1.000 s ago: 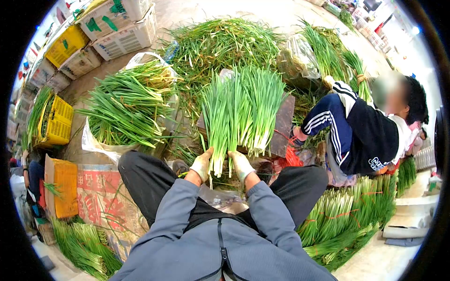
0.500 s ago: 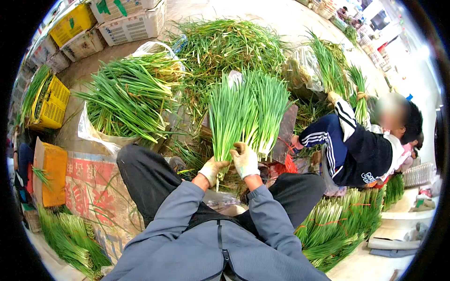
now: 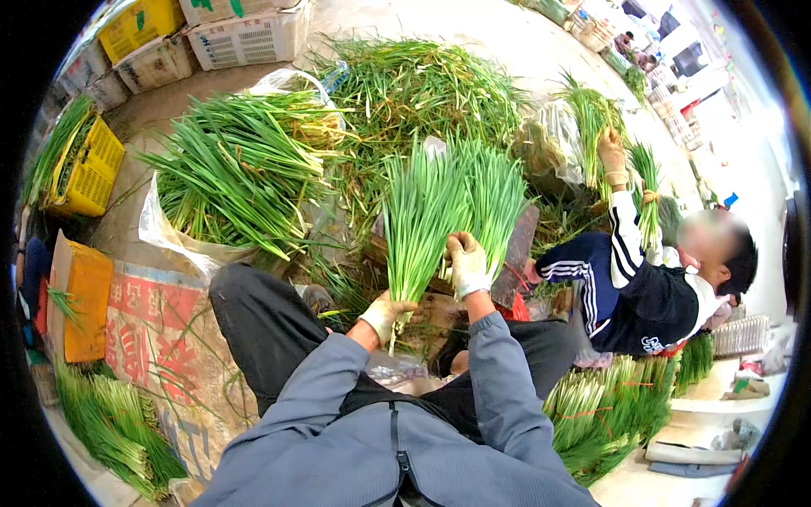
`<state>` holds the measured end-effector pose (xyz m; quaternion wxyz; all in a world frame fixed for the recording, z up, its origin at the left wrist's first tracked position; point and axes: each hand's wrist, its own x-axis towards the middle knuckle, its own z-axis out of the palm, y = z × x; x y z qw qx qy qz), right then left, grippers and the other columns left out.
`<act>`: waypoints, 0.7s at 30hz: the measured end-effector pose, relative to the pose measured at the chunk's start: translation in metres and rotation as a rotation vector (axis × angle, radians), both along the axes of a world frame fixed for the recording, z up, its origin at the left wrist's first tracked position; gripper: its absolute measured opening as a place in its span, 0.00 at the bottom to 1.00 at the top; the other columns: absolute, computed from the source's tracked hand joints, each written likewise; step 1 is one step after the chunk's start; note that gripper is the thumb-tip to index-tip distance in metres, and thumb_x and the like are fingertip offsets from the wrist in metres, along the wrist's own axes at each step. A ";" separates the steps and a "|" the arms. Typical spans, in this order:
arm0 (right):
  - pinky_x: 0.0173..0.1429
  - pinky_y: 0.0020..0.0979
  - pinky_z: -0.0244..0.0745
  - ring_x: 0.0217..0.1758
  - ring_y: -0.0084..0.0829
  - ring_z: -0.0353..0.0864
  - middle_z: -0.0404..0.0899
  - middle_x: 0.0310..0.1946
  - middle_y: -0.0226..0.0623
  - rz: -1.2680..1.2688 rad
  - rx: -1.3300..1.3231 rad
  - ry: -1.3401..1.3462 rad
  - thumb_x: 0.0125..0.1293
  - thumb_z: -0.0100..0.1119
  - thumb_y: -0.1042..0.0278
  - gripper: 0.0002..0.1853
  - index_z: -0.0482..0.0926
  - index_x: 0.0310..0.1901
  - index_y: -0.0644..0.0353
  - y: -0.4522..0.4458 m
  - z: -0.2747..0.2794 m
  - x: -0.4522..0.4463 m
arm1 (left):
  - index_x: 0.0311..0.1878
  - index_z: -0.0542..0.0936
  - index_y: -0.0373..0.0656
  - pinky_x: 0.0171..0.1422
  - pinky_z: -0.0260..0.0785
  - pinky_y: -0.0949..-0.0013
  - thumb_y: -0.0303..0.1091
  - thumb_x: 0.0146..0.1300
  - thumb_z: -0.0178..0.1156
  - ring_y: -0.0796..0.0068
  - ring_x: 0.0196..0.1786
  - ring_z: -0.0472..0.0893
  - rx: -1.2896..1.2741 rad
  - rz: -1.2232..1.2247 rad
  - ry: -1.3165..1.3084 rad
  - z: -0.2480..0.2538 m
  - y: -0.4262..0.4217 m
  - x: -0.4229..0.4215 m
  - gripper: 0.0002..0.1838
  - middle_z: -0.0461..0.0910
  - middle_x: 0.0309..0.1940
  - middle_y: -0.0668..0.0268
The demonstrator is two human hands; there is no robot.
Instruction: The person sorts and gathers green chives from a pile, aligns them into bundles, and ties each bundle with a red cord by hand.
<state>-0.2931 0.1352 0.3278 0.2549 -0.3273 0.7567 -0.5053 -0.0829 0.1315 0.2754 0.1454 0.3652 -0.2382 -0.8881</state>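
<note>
My left hand (image 3: pixel 386 316), in a pale work glove, is closed round the lower stalks of a bunch of garlic chives (image 3: pixel 422 224), whose leaves fan upward. My right hand (image 3: pixel 466 264), gloved too, is at the bunch's right edge with thumb and fingers pinched together; what is between them, if anything, is too small to make out. Behind that hand lies a second bunch of garlic chives (image 3: pixel 498 198), resting on a dark board (image 3: pixel 522 245).
A large chive heap (image 3: pixel 236 177) lies on plastic at the left, with a loose leaf pile (image 3: pixel 422 84) ahead. A co-worker (image 3: pixel 650 287) sits at the right, a gloved hand on chives. Tied bundles (image 3: pixel 608 406), yellow crates (image 3: pixel 91 169) and an orange box (image 3: pixel 83 296) stand around.
My right hand has moved from the stalk ends up and right along the bunch. My left hand keeps its hold, slightly lower. The co-worker's gloved hand has risen toward the leaves.
</note>
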 end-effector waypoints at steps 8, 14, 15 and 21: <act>0.40 0.32 0.81 0.28 0.37 0.80 0.83 0.38 0.33 0.175 0.057 -0.267 0.71 0.58 0.66 0.09 0.83 0.44 0.61 -0.003 -0.004 0.044 | 0.58 0.78 0.43 0.48 0.83 0.59 0.37 0.72 0.59 0.69 0.41 0.84 0.256 0.049 0.049 0.010 -0.006 0.004 0.15 0.85 0.46 0.63; 0.34 0.28 0.81 0.31 0.25 0.85 0.86 0.34 0.37 0.318 0.304 0.076 0.71 0.61 0.71 0.12 0.83 0.53 0.64 -0.026 -0.033 0.045 | 0.55 0.79 0.48 0.36 0.72 0.70 0.41 0.73 0.61 0.76 0.35 0.80 0.085 0.061 0.018 0.005 -0.001 -0.005 0.13 0.83 0.39 0.70; 0.35 0.28 0.81 0.31 0.24 0.84 0.86 0.34 0.37 0.357 0.285 0.223 0.71 0.61 0.71 0.11 0.83 0.51 0.64 -0.030 -0.035 0.046 | 0.55 0.79 0.48 0.36 0.71 0.70 0.41 0.73 0.61 0.77 0.34 0.79 0.076 0.059 0.015 0.007 -0.001 -0.007 0.13 0.83 0.39 0.71; 0.36 0.25 0.79 0.31 0.21 0.83 0.85 0.32 0.35 0.531 0.072 0.157 0.69 0.63 0.67 0.12 0.85 0.50 0.62 0.015 0.040 0.037 | 0.59 0.80 0.43 0.32 0.75 0.68 0.44 0.78 0.52 0.70 0.30 0.83 0.127 0.055 0.005 0.044 -0.015 0.002 0.18 0.86 0.38 0.63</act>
